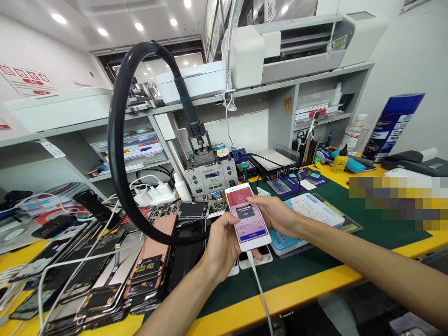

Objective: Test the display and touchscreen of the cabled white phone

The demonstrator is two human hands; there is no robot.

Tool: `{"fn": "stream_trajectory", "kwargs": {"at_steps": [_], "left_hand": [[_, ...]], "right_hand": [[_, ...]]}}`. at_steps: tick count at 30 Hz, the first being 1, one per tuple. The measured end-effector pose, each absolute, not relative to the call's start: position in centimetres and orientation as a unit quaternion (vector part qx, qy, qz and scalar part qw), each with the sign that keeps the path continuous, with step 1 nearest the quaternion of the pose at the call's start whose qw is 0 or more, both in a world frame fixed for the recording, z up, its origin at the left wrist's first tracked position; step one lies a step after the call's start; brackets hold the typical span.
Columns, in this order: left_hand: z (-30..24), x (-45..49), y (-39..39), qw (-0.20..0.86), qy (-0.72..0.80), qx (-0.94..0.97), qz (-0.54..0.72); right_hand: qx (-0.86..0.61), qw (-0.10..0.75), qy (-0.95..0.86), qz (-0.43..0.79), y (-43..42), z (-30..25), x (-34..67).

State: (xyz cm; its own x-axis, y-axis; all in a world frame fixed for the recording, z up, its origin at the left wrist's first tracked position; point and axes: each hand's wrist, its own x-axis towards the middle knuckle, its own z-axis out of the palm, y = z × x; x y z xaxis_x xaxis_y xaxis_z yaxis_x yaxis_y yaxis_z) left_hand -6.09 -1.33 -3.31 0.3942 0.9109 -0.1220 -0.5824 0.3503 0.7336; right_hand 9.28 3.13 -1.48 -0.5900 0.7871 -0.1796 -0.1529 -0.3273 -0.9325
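- Left hand (221,239) at the phone's (249,225) left edge, fingers holding it; the phone is raised, green mat (282,280) beneath it, white cable (258,279) at its lower end;
- right hand (278,215) reaches its upper right; whether those fingers grip, I cannot tell;
- likely step: checking or tapping the phone; next calls for steady support, slack cable.

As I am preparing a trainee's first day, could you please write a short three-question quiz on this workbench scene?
1. True or false: in the picture, the yellow bottle is left of the tall blue can.
2. Fill in: a white cable is plugged into the lit phone's ___ edge.
3. Choose: what touches that phone? A) the left hand and the right hand; B) the left hand only; C) neither hand.

Key: 1. True; 2. lower; 3. A.
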Motion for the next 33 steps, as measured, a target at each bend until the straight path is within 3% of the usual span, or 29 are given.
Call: {"fn": "stream_trajectory", "kwargs": {"at_steps": [25,33], "left_hand": [[-3.56,-6.39,-1.13,0.798,0.233,0.277,0.482],[-3.24,-6.73,-0.97,0.805,0.199,0.260,0.496]], "right_hand": [[-0.346,0.319,-0.495,0.730,2.67,-1.12,9.11],[-0.284,0.335,-0.523,0.730,2.63,-1.25,9.21]]}}
